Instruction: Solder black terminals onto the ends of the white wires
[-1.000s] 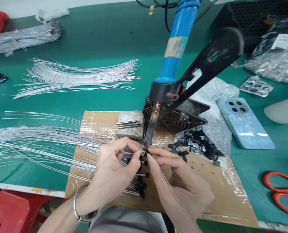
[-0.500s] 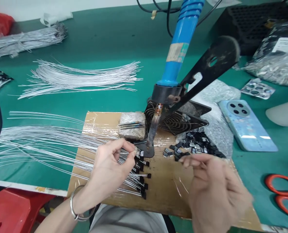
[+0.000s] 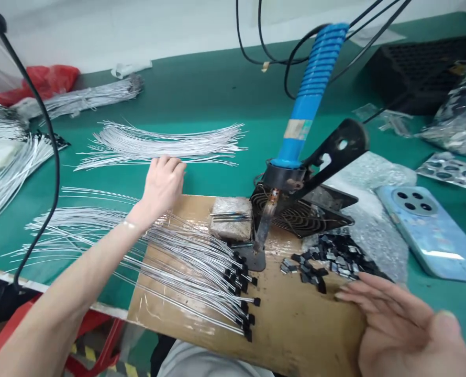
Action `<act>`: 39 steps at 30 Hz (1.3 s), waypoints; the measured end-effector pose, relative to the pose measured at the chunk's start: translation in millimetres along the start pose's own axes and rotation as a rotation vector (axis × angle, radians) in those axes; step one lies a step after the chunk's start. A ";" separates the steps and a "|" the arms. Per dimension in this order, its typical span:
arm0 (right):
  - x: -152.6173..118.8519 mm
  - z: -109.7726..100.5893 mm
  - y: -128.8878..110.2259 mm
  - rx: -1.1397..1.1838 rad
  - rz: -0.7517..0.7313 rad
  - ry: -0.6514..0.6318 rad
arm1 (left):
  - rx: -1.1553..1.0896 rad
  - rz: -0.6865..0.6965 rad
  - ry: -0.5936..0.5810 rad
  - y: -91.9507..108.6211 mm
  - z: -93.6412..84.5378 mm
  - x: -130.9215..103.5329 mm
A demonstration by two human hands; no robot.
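Note:
My left hand (image 3: 164, 183) reaches to the lower edge of a loose bundle of white wires (image 3: 139, 142); its fingers curl down over the wires and the fingertips are hidden. My right hand (image 3: 398, 319) is open, palm up with fingers spread, beside a pile of small black pieces (image 3: 339, 254) on the brown board (image 3: 296, 324). Wires with black ends (image 3: 201, 277) lie across the board's left half. A blue-handled soldering iron (image 3: 311, 94) stands tilted in a black holder, its tip low near a block with thin metal rods (image 3: 231, 219).
A black round-grilled fan (image 3: 296, 209) sits behind the iron. At the right are a blue phone (image 3: 433, 230), bubble wrap (image 3: 386, 225) and plastic bags (image 3: 458, 125). A black cable (image 3: 50, 136) hangs at the left. A red stool (image 3: 99, 335) is below the table edge.
My left hand has moved from the black wire ends up and left to the loose white wires. My right hand has moved right and opened. The view has shifted.

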State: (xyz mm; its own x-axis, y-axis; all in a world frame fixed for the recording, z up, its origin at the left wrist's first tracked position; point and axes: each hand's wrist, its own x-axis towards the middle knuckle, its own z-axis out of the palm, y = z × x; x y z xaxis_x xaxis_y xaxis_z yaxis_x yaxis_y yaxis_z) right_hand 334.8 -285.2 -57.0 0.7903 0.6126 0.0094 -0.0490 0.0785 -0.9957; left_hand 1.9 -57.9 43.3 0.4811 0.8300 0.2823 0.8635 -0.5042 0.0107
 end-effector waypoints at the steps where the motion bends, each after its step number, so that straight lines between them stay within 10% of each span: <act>1: -0.1 -3.0 2.9 -0.004 -0.038 -0.055 | -0.006 0.027 -0.029 -10.1 10.5 14.5; 11: -5.6 -0.7 3.7 -0.030 -0.035 -0.004 | -0.174 0.050 -0.069 -38.2 52.1 64.4; 28: -12.7 16.2 -11.9 -0.042 -0.060 0.025 | -0.698 -0.218 0.290 -42.3 -14.1 17.5; 39: -40.9 25.9 -36.3 -0.108 0.018 0.082 | -0.715 -0.235 -0.053 -23.3 -91.5 -43.6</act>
State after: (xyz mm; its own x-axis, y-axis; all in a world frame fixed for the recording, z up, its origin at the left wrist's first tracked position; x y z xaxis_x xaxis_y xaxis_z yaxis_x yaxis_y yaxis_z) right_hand 288.4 -292.6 -18.8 0.8371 0.5469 -0.0117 -0.0013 -0.0194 -0.9998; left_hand -53.0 -104.2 118.5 0.3184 0.9361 0.1495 0.6442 -0.3293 0.6903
